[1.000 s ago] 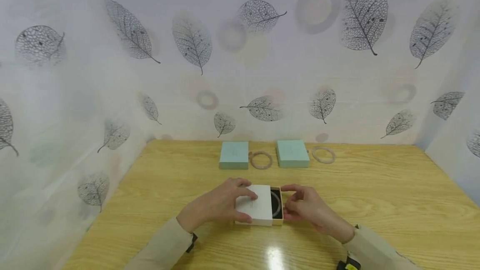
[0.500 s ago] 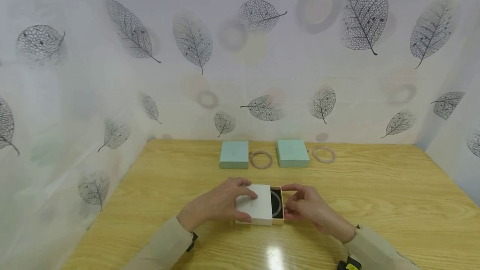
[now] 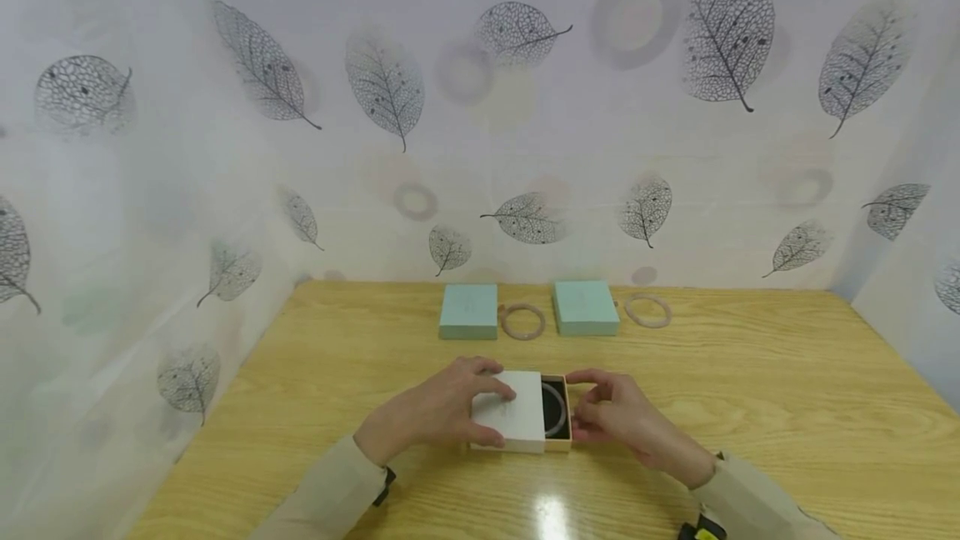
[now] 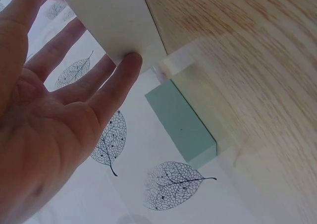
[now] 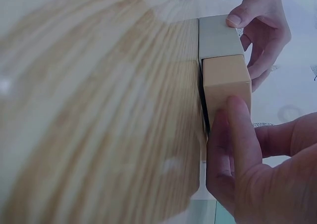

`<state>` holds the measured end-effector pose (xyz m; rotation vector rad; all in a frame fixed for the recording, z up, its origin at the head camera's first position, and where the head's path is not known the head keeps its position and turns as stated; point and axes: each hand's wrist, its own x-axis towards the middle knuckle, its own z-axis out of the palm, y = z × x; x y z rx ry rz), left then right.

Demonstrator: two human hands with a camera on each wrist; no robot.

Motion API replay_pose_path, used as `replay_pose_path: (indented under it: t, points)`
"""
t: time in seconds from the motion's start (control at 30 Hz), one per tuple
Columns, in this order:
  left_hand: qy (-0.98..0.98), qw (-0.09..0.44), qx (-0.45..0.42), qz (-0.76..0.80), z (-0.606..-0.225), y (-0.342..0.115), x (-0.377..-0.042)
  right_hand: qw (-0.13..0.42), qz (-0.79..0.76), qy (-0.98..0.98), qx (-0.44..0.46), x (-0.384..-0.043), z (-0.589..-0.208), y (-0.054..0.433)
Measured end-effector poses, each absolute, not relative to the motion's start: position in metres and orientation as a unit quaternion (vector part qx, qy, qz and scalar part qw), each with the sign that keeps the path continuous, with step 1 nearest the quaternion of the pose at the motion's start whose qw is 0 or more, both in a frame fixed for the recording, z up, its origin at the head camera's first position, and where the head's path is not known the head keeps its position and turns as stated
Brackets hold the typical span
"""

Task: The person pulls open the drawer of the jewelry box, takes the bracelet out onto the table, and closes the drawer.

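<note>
A white bangle box lies on the table, its white sleeve [image 3: 517, 411] partly off its yellowish inner tray [image 3: 558, 443]. Inside the tray's exposed right end, part of a bangle [image 3: 561, 408] shows against black lining; the sleeve covers the rest. My left hand [image 3: 435, 407] grips the sleeve, thumb at the near side and fingers over the top and far side. At the tray's right end, my right hand [image 3: 626, 419] holds it with bent fingers. The right wrist view shows fingertips [image 5: 237, 107] against the tray's end face [image 5: 225, 97].
Behind the hands stand two mint-green boxes, one left [image 3: 468, 311] and one right [image 3: 587, 307]. A pinkish bangle [image 3: 522, 335] lies between them, and a pale bangle [image 3: 648, 323] lies right of the second. A leaf-patterned curtain [image 3: 465, 148] borders the wooden table.
The inner tray has slid slightly right out of the white sleeve, exposing a little more of the bangle. My right hand has moved right with it, while my left hand stays put.
</note>
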<state>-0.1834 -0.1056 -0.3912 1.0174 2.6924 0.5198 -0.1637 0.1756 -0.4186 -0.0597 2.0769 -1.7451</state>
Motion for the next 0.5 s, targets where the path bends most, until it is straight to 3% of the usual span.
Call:
replay_pose_path:
  t: [0.5]
  points:
    - [0.915,0.104,0.349,0.172,-0.3922,-0.1057,-0.1838,0.207,-0.624,0.753,-0.021,-0.1631,-0.4188,0.1813]
